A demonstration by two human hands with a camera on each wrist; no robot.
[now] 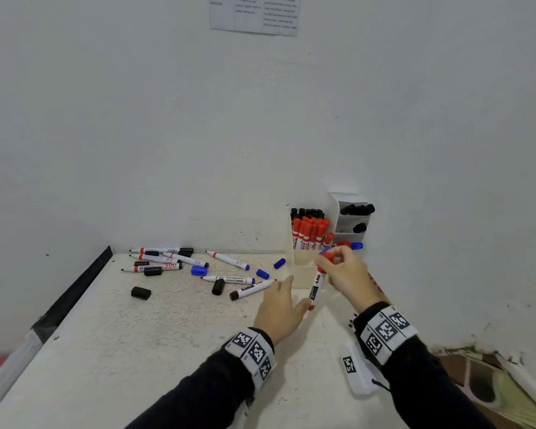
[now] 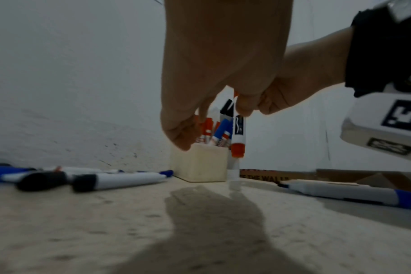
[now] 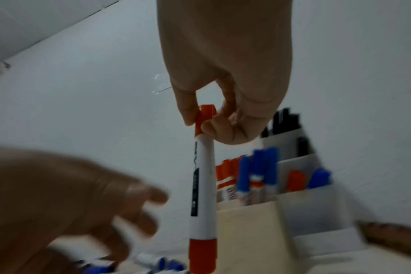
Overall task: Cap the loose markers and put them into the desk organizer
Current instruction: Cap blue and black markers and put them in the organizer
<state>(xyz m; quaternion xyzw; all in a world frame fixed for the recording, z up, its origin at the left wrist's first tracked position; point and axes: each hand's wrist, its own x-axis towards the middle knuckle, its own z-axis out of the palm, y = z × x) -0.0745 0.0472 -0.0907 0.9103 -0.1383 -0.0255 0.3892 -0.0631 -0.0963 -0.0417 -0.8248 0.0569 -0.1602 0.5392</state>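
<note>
Your right hand (image 1: 345,275) pinches the red marker (image 1: 317,283) by its cap, beside the organizer (image 1: 304,258). Your left hand (image 1: 280,308), fingers spread, seems just off it.

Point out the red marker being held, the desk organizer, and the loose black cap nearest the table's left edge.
red marker (image 1: 317,284), head view, white barrel
desk organizer (image 1: 304,274), head view, cream front wall
loose black cap (image 1: 140,293), head view, its side

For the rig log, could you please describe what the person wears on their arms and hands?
Both hands, left and right, are bare. Both arms are in dark long sleeves. Each wrist carries a white band printed with black square tag markers; a white tagged box hangs under the right wrist.
</note>
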